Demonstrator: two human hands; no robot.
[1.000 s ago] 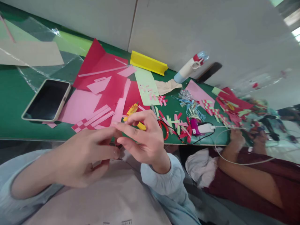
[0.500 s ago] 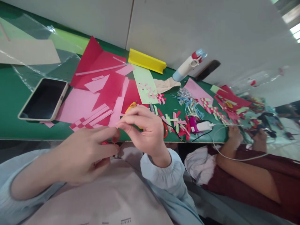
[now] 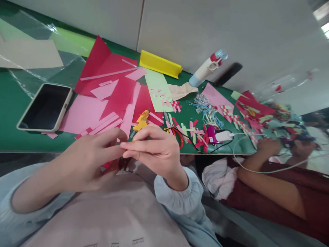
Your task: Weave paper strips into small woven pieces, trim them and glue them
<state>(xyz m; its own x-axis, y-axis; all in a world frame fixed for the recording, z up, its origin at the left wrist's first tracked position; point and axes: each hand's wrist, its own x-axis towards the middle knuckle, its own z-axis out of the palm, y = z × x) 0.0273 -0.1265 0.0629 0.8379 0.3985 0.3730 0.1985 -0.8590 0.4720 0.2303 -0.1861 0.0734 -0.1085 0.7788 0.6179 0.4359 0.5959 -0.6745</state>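
Note:
My left hand [image 3: 87,164] and my right hand [image 3: 154,151] meet fingertip to fingertip just in front of the green table's [image 3: 15,137] near edge, above my lap. Both pinch a small red paper piece [image 3: 109,165]; only red slivers show beneath my left fingers, the rest is hidden. Right behind my hands on the table lie a yellow tool [image 3: 142,120], loose pink strips [image 3: 102,125] and red-handled scissors [image 3: 179,136].
A phone [image 3: 43,107] lies at the left beside red and pink paper sheets [image 3: 113,89]. Further back are a light green sheet [image 3: 158,89], a yellow channel [image 3: 159,63] and a bottle [image 3: 205,68]. A co-worker's arm [image 3: 269,185] rests at the right near paper scraps and a white cable [image 3: 241,164].
My right hand has dropped and flattened, its fingers now stretched toward my left fingertips. The yellow tool and scissors behind it have come into view. The co-worker's hands shifted slightly right.

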